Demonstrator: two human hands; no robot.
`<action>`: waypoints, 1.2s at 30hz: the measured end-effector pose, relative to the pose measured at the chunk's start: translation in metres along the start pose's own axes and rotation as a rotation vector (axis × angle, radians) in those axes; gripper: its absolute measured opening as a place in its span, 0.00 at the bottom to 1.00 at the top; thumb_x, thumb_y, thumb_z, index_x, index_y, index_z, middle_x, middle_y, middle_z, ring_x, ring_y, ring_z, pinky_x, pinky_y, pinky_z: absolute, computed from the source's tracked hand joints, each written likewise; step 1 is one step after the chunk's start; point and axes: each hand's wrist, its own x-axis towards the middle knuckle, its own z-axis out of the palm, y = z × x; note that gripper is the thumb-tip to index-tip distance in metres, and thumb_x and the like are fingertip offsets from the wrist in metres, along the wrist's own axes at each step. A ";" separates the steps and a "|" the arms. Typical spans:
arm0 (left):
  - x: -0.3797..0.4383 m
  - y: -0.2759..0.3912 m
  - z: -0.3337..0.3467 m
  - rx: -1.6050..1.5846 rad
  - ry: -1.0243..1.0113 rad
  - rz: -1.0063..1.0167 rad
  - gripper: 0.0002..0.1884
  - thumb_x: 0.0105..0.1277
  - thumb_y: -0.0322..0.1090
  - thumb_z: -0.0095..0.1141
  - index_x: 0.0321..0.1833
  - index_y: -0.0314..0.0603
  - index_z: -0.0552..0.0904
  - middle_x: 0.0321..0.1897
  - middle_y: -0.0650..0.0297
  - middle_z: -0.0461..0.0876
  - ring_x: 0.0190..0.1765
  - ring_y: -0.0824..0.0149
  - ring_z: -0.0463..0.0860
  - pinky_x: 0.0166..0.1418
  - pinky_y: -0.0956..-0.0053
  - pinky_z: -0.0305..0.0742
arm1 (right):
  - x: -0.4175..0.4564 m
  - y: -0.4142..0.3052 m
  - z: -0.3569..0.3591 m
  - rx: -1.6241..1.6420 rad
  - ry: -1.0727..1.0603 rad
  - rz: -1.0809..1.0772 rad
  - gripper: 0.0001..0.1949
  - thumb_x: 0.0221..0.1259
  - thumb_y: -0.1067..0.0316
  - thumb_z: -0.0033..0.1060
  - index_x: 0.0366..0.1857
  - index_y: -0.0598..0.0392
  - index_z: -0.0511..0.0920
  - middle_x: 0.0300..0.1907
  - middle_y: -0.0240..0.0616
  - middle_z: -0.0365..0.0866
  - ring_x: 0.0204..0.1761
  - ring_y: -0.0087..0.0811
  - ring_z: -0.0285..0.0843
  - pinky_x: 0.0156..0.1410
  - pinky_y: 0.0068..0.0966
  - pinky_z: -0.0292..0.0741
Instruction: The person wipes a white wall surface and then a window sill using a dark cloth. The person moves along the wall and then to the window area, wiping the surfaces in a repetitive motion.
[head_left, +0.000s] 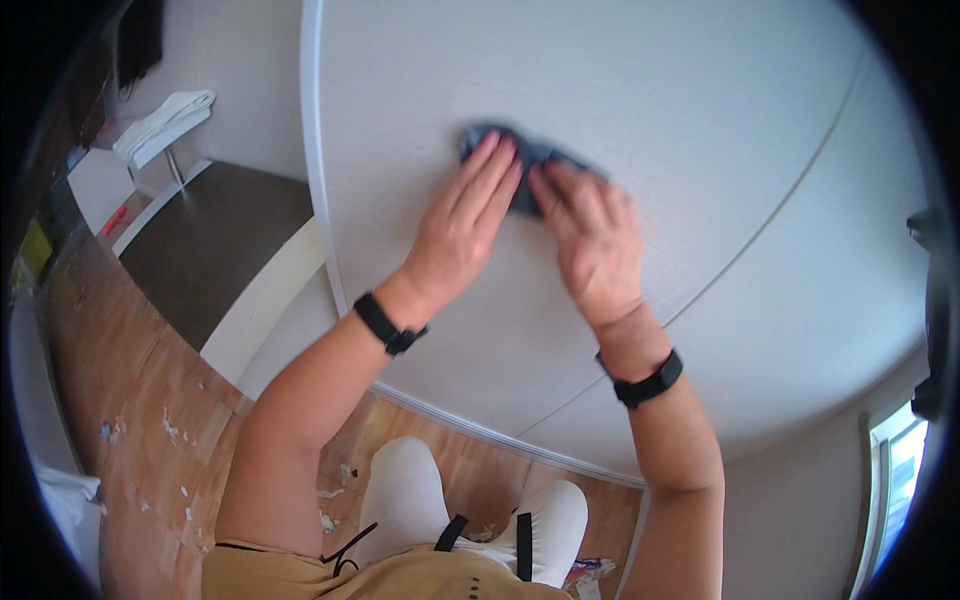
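Note:
Both hands press a dark grey cloth (531, 196) flat against a large light-coloured panel (420, 82) with a thin seam running across it. My left hand (469, 217) lies on the cloth's left part, its fingers extended and close together. On the cloth's right part rests my right hand (592, 236), slightly blurred, its fingers partly bent. The hands are side by side and do not clearly touch. Each wrist carries a black strap. Part of the cloth is hidden under the fingers.
Left of the panel's white edge strip (313, 112) stands a low white-edged unit with a dark top (217, 240). Folded white cloth (169, 120) lies on a small shelf beyond it. Scraps litter the wood-look floor (150, 420). A window (900, 480) is at the right.

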 end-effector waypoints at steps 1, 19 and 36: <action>-0.023 0.014 0.002 -0.021 -0.061 0.029 0.21 0.67 0.16 0.58 0.64 0.21 0.86 0.74 0.44 0.80 0.82 0.46 0.75 0.81 0.58 0.79 | -0.025 -0.004 -0.003 0.019 -0.065 -0.001 0.22 0.64 0.70 0.65 0.63 0.57 0.87 0.63 0.35 0.85 0.60 0.37 0.82 0.62 0.34 0.79; 0.031 0.078 0.034 -0.043 -0.039 0.208 0.22 0.69 0.19 0.60 0.66 0.31 0.87 0.73 0.53 0.83 0.80 0.54 0.78 0.79 0.60 0.80 | -0.073 0.056 -0.068 -0.048 0.015 0.058 0.23 0.61 0.71 0.65 0.62 0.58 0.87 0.65 0.37 0.83 0.61 0.38 0.82 0.66 0.36 0.81; 0.060 0.150 0.076 -0.226 0.017 0.235 0.23 0.68 0.18 0.62 0.67 0.34 0.88 0.72 0.58 0.84 0.78 0.55 0.80 0.77 0.60 0.81 | -0.144 0.085 -0.099 -0.270 0.112 0.199 0.26 0.58 0.75 0.67 0.64 0.52 0.89 0.68 0.32 0.85 0.60 0.34 0.83 0.64 0.30 0.82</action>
